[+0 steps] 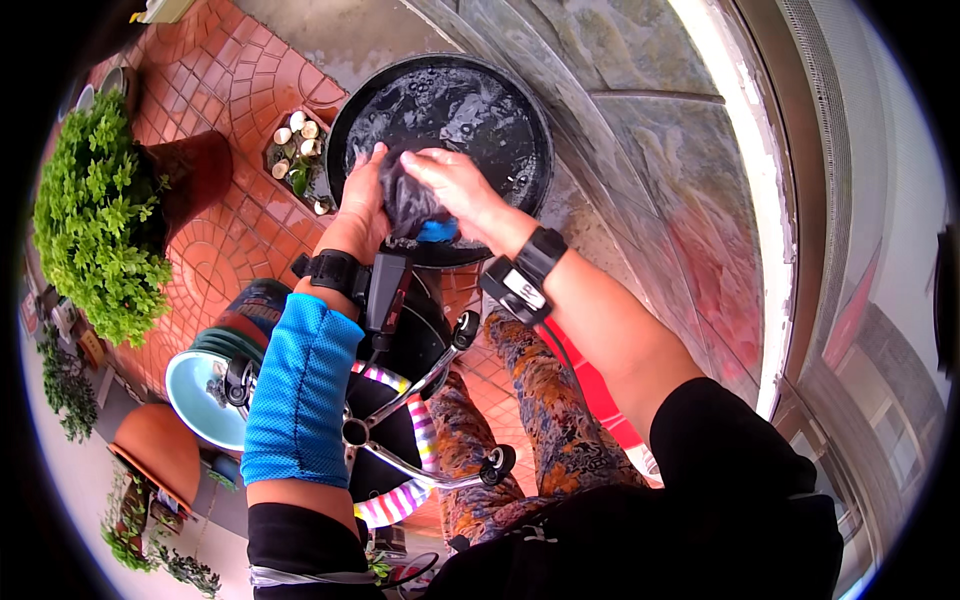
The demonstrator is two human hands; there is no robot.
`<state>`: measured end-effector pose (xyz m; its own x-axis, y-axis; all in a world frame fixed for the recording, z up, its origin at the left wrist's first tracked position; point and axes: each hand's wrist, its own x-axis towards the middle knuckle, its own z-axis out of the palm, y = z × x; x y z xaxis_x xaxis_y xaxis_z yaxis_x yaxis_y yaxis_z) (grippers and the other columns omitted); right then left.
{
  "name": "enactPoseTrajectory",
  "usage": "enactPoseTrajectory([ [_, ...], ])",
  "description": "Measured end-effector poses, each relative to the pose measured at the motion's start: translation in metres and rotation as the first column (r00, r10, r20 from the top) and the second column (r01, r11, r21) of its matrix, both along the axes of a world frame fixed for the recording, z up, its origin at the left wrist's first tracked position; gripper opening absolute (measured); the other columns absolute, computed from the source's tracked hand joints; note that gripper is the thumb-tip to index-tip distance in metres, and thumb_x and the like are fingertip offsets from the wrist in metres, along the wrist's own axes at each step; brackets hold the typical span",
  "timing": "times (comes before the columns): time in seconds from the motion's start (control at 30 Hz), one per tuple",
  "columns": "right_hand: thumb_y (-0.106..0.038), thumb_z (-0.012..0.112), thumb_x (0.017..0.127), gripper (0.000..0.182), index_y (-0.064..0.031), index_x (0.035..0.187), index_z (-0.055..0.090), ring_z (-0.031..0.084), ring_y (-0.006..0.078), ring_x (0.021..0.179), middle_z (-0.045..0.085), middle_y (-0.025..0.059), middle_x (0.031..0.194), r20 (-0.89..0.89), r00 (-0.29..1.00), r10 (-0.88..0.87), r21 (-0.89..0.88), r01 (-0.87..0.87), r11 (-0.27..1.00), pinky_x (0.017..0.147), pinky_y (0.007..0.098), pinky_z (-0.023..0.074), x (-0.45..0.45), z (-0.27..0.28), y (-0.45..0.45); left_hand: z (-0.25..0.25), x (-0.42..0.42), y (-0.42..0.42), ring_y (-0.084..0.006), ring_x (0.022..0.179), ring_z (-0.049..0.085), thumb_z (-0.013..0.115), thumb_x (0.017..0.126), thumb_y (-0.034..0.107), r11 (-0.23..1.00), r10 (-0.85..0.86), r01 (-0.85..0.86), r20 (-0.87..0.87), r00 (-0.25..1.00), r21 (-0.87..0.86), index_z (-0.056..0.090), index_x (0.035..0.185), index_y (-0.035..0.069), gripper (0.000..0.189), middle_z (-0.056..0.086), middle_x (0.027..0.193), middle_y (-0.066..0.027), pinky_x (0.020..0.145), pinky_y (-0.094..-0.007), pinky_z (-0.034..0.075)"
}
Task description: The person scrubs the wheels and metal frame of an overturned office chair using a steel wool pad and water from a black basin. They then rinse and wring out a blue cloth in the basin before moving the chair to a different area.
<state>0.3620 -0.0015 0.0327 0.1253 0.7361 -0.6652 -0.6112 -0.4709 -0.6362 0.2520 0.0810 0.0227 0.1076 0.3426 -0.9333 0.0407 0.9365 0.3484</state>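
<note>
A round black basin [517, 112] of sudsy water stands on the ground before me. Over its near side, my left hand [363, 193] and my right hand [459, 186] grip a bunched, wet dark grey cloth [411, 199] between them. The left presses the cloth from the left side, while the right has its thumb and fingers over the right side. A bright blue patch of fabric [437, 230] shows just below the cloth; whether it belongs to it is hard to tell. Strapped devices sit on both wrists, and a blue mesh sleeve [300, 390] covers my left forearm.
Left of the basin is a planter with eggshells [296, 146]. A leafy green plant [94, 217] stands farther left. Close to my legs are a chrome caster base [397, 450] and a light blue bowl [196, 397]. A stone-tiled wall [667, 172] borders the right.
</note>
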Motion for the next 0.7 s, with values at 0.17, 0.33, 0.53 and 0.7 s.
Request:
enactPoseTrajectory([
  [0.17, -0.045, 0.060, 0.091, 0.038, -0.0204, 0.120, 0.062, 0.052, 0.0388, 0.118, 0.055, 0.0133, 0.132, 0.734, 0.462, 0.498, -0.403, -0.294, 0.867, 0.096, 0.0494, 0.0445, 0.053, -0.034, -0.002, 0.008, 0.004, 0.007, -0.0327, 0.125, 0.053, 0.040, 0.104, 0.045, 0.999, -0.038, 0.043, 0.223, 0.974, -0.016, 0.035, 0.145, 0.003, 0.059, 0.050, 0.140, -0.0147, 0.102, -0.0476, 0.045],
  [0.33, -0.034, 0.087, 0.067, 0.085, -0.0253, 0.141, 0.044, 0.020, 0.0410, 0.144, 0.028, 0.0105, 0.155, 0.778, 0.002, 0.628, -0.574, -0.406, 0.712, 0.108, 0.0667, 0.0254, 0.039, -0.050, 0.002, 0.004, -0.002, 0.006, -0.0530, 0.137, 0.029, 0.037, 0.105, 0.036, 0.982, 0.157, -0.146, 0.089, 0.984, -0.115, 0.001, 0.154, 0.004, 0.068, 0.004, 0.158, -0.0212, 0.105, -0.0574, 0.043],
  [0.53, -0.032, 0.066, 0.091, 0.029, -0.0059, 0.103, 0.068, 0.064, 0.0291, 0.102, 0.070, 0.0104, 0.099, 0.297, 0.853, 0.429, -0.341, -0.325, 0.882, 0.092, 0.0467, 0.0473, 0.050, -0.065, 0.014, -0.026, -0.013, -0.010, -0.0448, 0.137, 0.034, 0.042, 0.104, 0.037, 0.940, -0.201, 0.208, 0.053, 0.978, -0.270, 0.005, 0.154, 0.008, 0.068, 0.021, 0.155, -0.0231, 0.105, -0.0537, 0.043],
  [0.7, -0.037, 0.051, 0.101, 0.034, -0.0098, 0.118, 0.060, 0.064, 0.0249, 0.101, 0.067, 0.0098, 0.111, -0.369, 0.916, -0.159, -0.363, 0.015, 0.932, 0.095, 0.0576, 0.0457, 0.055, -0.043, -0.015, -0.010, 0.007, -0.022, -0.0326, 0.122, 0.054, 0.060, 0.097, 0.022, 0.999, -0.003, 0.003, -0.010, 1.000, -0.044, 0.033, 0.147, 0.007, 0.059, 0.052, 0.138, -0.0171, 0.097, -0.0456, 0.050],
])
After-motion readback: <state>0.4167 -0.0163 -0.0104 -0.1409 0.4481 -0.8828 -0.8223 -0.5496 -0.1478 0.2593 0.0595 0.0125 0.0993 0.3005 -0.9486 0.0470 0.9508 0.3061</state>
